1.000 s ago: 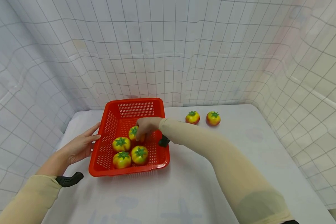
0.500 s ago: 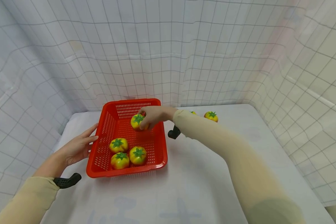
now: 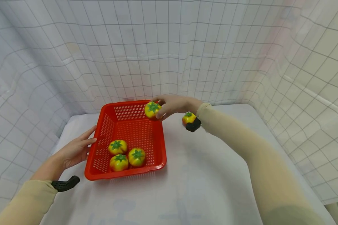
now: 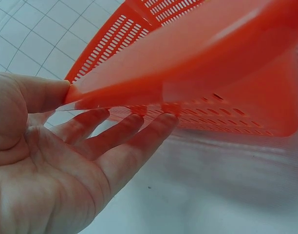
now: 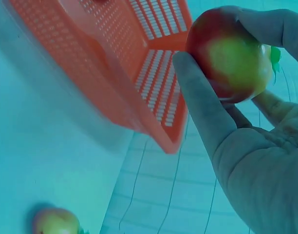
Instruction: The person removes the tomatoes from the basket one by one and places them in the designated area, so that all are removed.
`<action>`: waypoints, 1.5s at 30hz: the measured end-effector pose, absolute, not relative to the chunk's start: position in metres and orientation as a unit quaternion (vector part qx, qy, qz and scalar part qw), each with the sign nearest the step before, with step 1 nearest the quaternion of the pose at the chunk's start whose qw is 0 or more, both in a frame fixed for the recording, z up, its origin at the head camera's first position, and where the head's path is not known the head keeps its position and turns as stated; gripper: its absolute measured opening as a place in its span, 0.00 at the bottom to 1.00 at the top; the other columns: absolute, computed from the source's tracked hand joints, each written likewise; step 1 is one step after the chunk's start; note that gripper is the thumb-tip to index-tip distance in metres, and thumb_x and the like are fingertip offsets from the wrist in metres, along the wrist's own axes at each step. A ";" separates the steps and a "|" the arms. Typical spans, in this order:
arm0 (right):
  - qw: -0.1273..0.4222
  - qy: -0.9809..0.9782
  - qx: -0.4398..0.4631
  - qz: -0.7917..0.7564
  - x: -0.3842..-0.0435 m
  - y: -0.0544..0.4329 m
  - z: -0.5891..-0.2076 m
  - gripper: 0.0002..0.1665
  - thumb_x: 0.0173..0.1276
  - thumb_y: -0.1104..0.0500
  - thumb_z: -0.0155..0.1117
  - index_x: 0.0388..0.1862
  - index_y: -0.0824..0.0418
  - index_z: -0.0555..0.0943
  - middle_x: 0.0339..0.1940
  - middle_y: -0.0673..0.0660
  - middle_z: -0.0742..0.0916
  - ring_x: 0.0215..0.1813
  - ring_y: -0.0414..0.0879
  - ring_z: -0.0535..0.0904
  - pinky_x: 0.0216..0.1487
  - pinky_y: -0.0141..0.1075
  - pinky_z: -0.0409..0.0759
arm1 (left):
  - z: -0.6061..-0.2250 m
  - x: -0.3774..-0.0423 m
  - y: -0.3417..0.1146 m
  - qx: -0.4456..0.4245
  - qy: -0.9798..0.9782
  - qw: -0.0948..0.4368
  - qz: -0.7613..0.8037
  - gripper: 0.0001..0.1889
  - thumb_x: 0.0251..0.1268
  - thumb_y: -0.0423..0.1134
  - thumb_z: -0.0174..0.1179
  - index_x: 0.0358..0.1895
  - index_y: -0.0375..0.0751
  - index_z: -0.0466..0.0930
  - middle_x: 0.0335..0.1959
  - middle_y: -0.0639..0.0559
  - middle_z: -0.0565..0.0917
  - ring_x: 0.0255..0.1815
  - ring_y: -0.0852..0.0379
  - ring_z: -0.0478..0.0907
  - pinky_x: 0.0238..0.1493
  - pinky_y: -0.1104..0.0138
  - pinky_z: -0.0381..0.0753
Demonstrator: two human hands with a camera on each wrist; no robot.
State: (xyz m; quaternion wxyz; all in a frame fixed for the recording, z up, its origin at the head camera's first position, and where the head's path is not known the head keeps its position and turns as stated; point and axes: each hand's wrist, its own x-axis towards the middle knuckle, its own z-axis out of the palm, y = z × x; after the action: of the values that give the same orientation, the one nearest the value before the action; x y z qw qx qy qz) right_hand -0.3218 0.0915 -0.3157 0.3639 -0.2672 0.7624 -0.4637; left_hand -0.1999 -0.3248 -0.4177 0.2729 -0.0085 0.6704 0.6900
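My right hand [image 3: 173, 105] grips a yellow-red tomato [image 3: 152, 110] with a green star-shaped top, held above the right rim of a red plastic basket [image 3: 162, 150]. In the right wrist view, thumb and fingers go round this tomato [image 5: 229, 58] beside the basket's perforated wall [image 5: 158, 87]. My left hand [image 3: 76, 151] rests at the basket's left side. The left wrist view shows its fingertips [image 4: 168, 119] fairly straight against the outer wall under the rim. Three like tomatoes [image 3: 136, 157] sit in the basket's near part.
Another tomato [image 3: 188, 118] lies on the white table [image 3: 208, 175] right of the basket, partly behind the wrist strap [image 3: 193, 125]. The right forearm [image 3: 242, 143] crosses over the table's right side. A white gridded curtain [image 3: 163, 53] closes off the back and sides.
My right hand has lifted the tomato out from among the others and carried it up and right to the basket's right rim. The left hand stays at the basket's side.
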 end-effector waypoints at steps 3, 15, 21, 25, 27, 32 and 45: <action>0.357 0.759 -0.266 -0.474 -0.326 0.110 -0.313 0.43 0.64 0.62 0.71 0.76 0.52 0.64 0.67 0.58 0.72 0.60 0.56 0.80 0.59 0.46 0.82 | -0.419 -0.201 -0.325 -0.007 0.670 0.272 0.690 0.39 0.85 0.46 0.44 0.82 0.67 0.26 0.79 0.41 0.49 0.58 0.56 0.79 0.56 0.52 0.83; 0.320 0.763 -0.220 -0.517 -0.345 0.191 -0.319 0.42 0.67 0.59 0.71 0.77 0.47 0.65 0.69 0.58 0.71 0.63 0.62 0.77 0.64 0.48 0.79 | -0.423 -0.202 -0.327 0.005 0.677 0.268 0.685 0.38 0.85 0.47 0.43 0.82 0.67 0.26 0.76 0.46 0.55 0.58 0.55 0.80 0.55 0.51 0.83; 0.312 0.751 -0.179 -0.554 -0.350 0.232 -0.330 0.41 0.70 0.64 0.68 0.79 0.52 0.63 0.69 0.63 0.70 0.64 0.61 0.76 0.65 0.48 0.77 | -0.423 -0.202 -0.328 0.004 0.674 0.269 0.688 0.38 0.86 0.46 0.43 0.82 0.67 0.26 0.79 0.40 0.47 0.57 0.55 0.80 0.55 0.51 0.83; 0.298 0.749 -0.150 -0.572 -0.351 0.259 -0.338 0.41 0.72 0.66 0.64 0.79 0.55 0.60 0.70 0.64 0.69 0.65 0.62 0.75 0.66 0.49 0.76 | -0.423 -0.202 -0.327 0.005 0.676 0.268 0.686 0.38 0.86 0.46 0.43 0.82 0.67 0.26 0.79 0.40 0.48 0.58 0.55 0.80 0.55 0.50 0.83; 0.293 0.746 -0.139 -0.582 -0.351 0.272 -0.342 0.41 0.72 0.67 0.63 0.80 0.56 0.59 0.71 0.64 0.68 0.66 0.62 0.74 0.67 0.50 0.74 | -0.423 -0.202 -0.327 0.005 0.677 0.268 0.685 0.38 0.86 0.46 0.43 0.82 0.67 0.26 0.79 0.40 0.48 0.57 0.56 0.80 0.55 0.50 0.83; 0.280 0.738 -0.105 -0.605 -0.349 0.299 -0.351 0.40 0.74 0.68 0.61 0.80 0.57 0.56 0.72 0.65 0.66 0.67 0.63 0.73 0.69 0.53 0.71 | -0.423 -0.202 -0.328 0.004 0.676 0.268 0.687 0.38 0.86 0.46 0.43 0.82 0.67 0.26 0.80 0.40 0.47 0.57 0.56 0.81 0.55 0.50 0.84; 0.243 0.745 -0.052 -0.619 -0.342 0.348 -0.374 0.45 0.76 0.67 0.61 0.83 0.58 0.50 0.74 0.65 0.63 0.69 0.62 0.70 0.69 0.52 0.71 | -0.421 -0.202 -0.327 0.008 0.673 0.269 0.689 0.38 0.85 0.46 0.43 0.83 0.66 0.27 0.68 0.55 0.65 0.58 0.55 0.81 0.55 0.51 0.83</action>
State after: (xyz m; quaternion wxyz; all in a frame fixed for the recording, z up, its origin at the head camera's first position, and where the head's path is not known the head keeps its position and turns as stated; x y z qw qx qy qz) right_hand -0.3420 0.3478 -0.3737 0.2427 -0.0523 0.7453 -0.6188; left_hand -0.2017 -0.3273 -0.4214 0.2686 0.0080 0.6734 0.6887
